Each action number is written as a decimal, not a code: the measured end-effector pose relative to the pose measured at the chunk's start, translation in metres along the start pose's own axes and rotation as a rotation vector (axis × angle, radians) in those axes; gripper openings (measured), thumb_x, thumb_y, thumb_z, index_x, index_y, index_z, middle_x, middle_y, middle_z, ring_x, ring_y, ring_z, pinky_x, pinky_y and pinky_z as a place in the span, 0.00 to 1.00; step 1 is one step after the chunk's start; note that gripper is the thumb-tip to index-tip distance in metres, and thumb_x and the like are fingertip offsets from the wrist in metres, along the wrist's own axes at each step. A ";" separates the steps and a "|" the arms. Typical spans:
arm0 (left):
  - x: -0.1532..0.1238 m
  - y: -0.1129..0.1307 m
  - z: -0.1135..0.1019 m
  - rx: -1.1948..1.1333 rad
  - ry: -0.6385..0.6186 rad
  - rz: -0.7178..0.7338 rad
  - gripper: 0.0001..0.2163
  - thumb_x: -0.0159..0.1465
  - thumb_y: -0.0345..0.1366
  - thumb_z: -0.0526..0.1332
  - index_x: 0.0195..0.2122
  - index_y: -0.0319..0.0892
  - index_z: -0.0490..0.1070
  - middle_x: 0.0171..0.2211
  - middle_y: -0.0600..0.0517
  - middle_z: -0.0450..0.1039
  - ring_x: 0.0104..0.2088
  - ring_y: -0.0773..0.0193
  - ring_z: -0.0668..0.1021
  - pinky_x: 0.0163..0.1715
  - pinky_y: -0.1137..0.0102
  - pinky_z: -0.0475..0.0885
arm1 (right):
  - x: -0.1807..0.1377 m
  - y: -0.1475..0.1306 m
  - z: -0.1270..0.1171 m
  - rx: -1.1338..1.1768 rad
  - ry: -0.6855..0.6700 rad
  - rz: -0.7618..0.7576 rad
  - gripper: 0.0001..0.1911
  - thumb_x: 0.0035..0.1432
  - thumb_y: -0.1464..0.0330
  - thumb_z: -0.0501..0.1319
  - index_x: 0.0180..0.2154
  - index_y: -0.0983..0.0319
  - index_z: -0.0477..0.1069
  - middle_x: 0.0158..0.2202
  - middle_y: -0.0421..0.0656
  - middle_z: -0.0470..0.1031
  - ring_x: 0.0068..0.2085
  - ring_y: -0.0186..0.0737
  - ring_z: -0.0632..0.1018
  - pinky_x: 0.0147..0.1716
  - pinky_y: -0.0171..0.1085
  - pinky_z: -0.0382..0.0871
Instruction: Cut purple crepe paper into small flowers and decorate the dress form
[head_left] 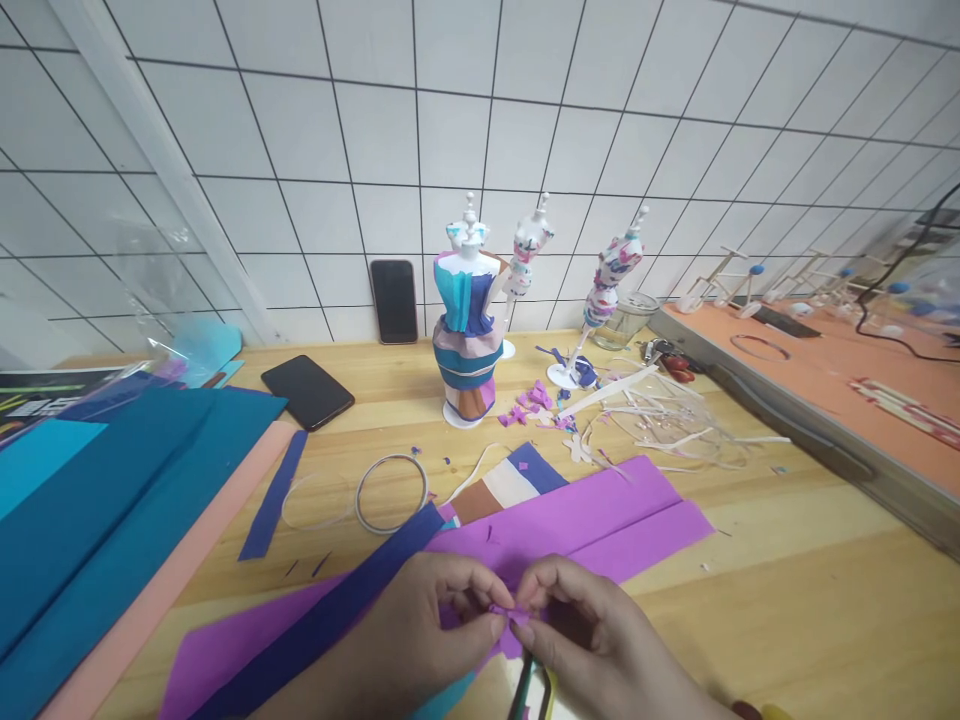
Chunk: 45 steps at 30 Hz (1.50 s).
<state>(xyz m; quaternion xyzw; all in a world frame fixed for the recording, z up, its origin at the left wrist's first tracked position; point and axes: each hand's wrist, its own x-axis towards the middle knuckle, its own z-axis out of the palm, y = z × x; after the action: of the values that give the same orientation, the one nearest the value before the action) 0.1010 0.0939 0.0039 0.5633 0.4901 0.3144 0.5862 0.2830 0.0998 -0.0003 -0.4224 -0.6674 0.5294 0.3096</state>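
Between the fingertips of both hands is a small crumpled piece of purple paper. My left hand pinches its left side, and my right hand pinches the right side close by. Under and behind the hands lies a large folded purple sheet, crossed at the left by a dark blue strip. Below my right fingers, scissors show in part. A small dress form, wrapped in teal, blue, brown and purple pieces, stands upright beyond the sheet.
Teal and pink sheets cover the left side. Two phones, one flat and one leaning on the wall, lie behind. A metal ring, purple scraps, white strips, a second mannequin and a glass jar are about.
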 end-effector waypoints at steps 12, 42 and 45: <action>-0.004 0.013 -0.005 0.030 -0.028 -0.040 0.09 0.52 0.28 0.60 0.32 0.38 0.78 0.28 0.50 0.78 0.30 0.62 0.77 0.32 0.70 0.70 | -0.003 0.006 -0.008 -0.070 -0.040 -0.153 0.06 0.58 0.73 0.61 0.29 0.60 0.73 0.28 0.40 0.77 0.30 0.37 0.76 0.31 0.33 0.68; 0.000 0.013 -0.003 -0.097 0.040 -0.089 0.08 0.50 0.28 0.59 0.32 0.36 0.72 0.27 0.51 0.73 0.29 0.63 0.74 0.33 0.68 0.69 | -0.002 -0.004 -0.011 0.173 0.040 -0.064 0.07 0.56 0.65 0.64 0.27 0.58 0.73 0.26 0.40 0.72 0.28 0.38 0.72 0.28 0.34 0.66; 0.000 0.014 -0.002 -0.085 0.046 -0.100 0.08 0.51 0.28 0.60 0.33 0.37 0.71 0.26 0.53 0.72 0.28 0.65 0.73 0.32 0.69 0.68 | -0.001 0.002 -0.008 0.310 0.105 0.124 0.11 0.52 0.59 0.67 0.28 0.59 0.72 0.21 0.37 0.69 0.24 0.34 0.69 0.25 0.33 0.64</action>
<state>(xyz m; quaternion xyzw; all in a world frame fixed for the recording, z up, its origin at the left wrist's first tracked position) 0.1015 0.0975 0.0177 0.5053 0.5171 0.3182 0.6132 0.2908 0.1027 -0.0007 -0.4369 -0.5333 0.6213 0.3724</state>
